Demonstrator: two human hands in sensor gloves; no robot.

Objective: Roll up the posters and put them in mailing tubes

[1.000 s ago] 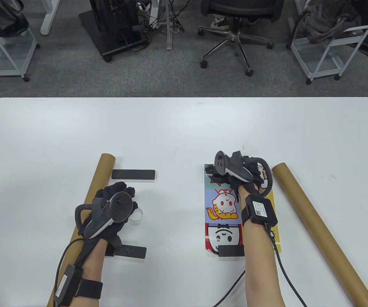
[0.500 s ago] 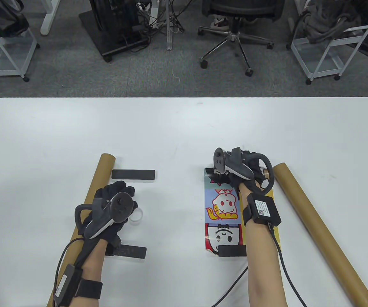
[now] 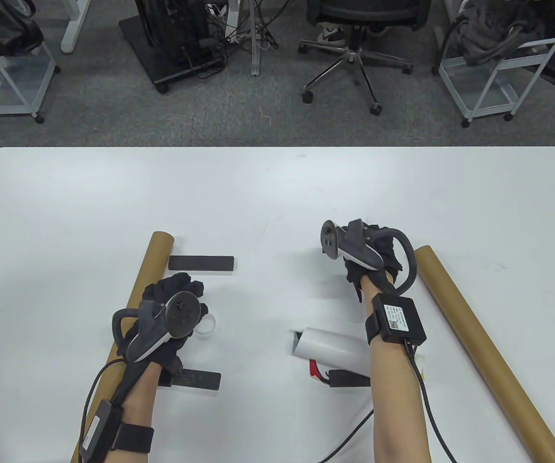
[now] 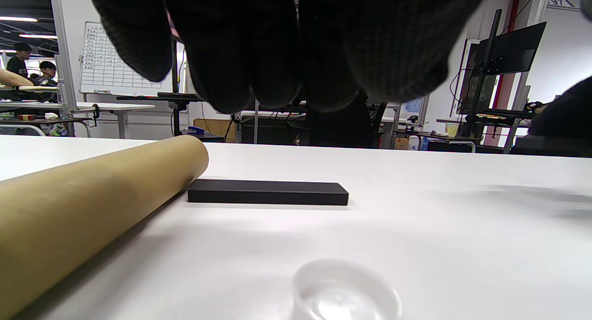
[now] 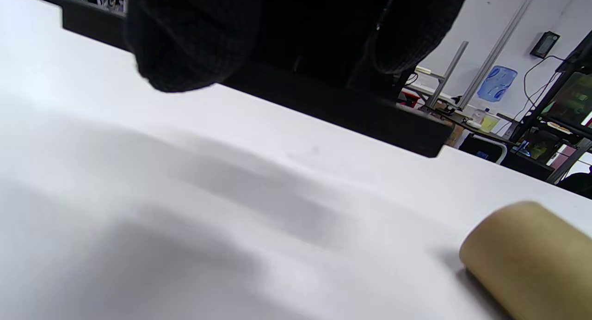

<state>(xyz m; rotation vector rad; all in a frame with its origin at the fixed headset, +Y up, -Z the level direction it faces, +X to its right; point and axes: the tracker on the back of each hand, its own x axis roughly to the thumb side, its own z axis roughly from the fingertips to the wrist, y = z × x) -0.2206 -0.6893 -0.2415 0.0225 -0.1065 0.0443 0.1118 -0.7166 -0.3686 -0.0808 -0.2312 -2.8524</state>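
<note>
My right hand [image 3: 371, 253] sits right of center in the table view, just left of the top end of the right cardboard tube [image 3: 480, 347]; I can't tell how its fingers lie or whether they hold anything. The poster [image 3: 333, 348] lies curled into a white roll below that hand, partly under my right forearm, with a black bar [image 3: 350, 378] on its lower edge. My left hand [image 3: 169, 313] rests at lower left against the left cardboard tube [image 3: 135, 299], fingers curled together, though I can't tell if they grip it. Beside it are a clear cap [image 3: 206, 326] and two more black bars [image 3: 201, 263] [image 3: 195, 380] on the white table [image 3: 258, 193].
</note>
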